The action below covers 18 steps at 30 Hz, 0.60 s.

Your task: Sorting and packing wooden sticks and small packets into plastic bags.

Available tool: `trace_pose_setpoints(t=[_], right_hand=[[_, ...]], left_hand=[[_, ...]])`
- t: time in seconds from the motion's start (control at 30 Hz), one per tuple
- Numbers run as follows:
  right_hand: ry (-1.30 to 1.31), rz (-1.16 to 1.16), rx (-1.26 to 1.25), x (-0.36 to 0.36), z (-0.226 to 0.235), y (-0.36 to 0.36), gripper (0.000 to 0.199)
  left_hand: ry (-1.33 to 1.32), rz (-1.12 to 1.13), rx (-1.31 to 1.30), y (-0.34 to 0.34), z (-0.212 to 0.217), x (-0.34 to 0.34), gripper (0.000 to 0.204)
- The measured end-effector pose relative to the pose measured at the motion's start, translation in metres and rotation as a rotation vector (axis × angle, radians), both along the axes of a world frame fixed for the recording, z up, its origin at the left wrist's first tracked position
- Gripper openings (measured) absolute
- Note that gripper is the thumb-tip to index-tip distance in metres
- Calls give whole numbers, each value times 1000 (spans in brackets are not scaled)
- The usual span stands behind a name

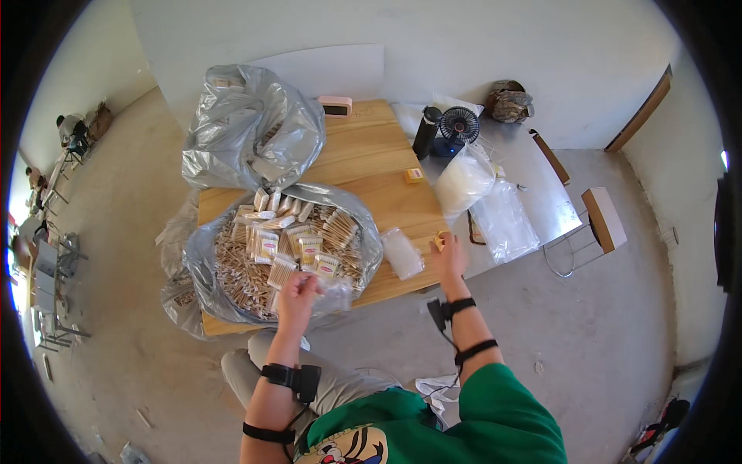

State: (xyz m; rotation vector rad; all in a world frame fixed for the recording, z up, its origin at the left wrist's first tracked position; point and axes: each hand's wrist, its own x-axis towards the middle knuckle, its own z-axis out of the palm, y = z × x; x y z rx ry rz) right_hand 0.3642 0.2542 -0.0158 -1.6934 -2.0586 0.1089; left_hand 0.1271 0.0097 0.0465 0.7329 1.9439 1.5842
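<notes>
My left hand [297,300] is closed on a clear plastic bag [335,295] at the near edge of a big grey sack [367,224]. Loose cotton swabs [232,271] fill this sack, with several packed bags of swabs [311,249] lying on top. To the right, my right hand [450,261] is closed around a small yellow piece [440,240] at the table's right edge; its kind is too small to make out. Between the hands lies a stack of clear plastic bags [403,255].
A second grey sack [251,139] stands behind on the wooden table [363,155], near a pink clock-like box [335,106] and a small yellow box [414,175]. The side table [541,174] carries a black fan [459,126], a dark bottle [427,133] and plastic bags [504,220].
</notes>
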Motion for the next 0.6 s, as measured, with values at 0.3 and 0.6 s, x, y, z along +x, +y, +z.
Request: trace_pose_setpoints(t=[0.3,0.6], right_hand=[[926,679,-824,-28,48,-119,23],[984,178,-401,-26,-25,-20,14]], left_hand=[[-54,-218,66,32,-5,44,11],[152,207,-38,-8,-42,-34,12]])
